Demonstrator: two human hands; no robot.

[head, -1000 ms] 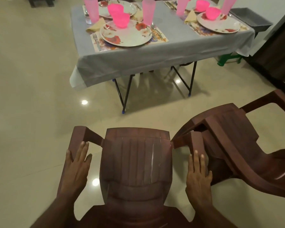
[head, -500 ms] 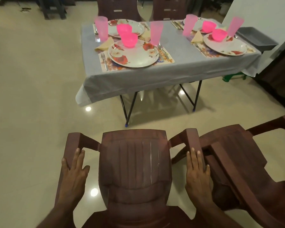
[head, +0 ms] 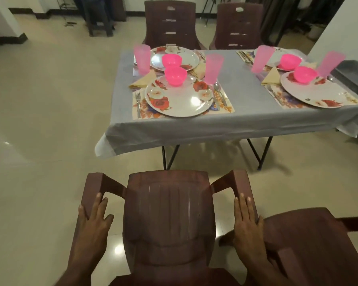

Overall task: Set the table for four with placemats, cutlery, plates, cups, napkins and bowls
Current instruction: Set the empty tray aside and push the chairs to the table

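Note:
A brown plastic armchair [head: 170, 213] stands in front of me, its back toward me. My left hand [head: 91, 230] lies flat on its left armrest and my right hand [head: 248, 230] flat on its right armrest, fingers straight. Beyond it is the table under a grey cloth [head: 194, 124]. The near left setting has a floral placemat [head: 227, 109], a flowered plate [head: 186, 104], a pink bowl [head: 175, 76], a pink cup [head: 213, 68], a fork [head: 138, 102], a spoon [head: 218, 89] and a yellow napkin [head: 142, 80]. Three similar settings fill the other places.
A second brown chair [head: 310, 240] sits close on my right, touching the first. Two more chairs [head: 170, 23] [head: 239, 25] stand at the table's far side. A grey bin [head: 353, 77] is at the table's right end. Glossy tile floor stretches to the left.
The chair and I have moved closer to the table, which now shows fully with the far chairs. Both hands stay flat on the armrests. The second chair has slid lower right.

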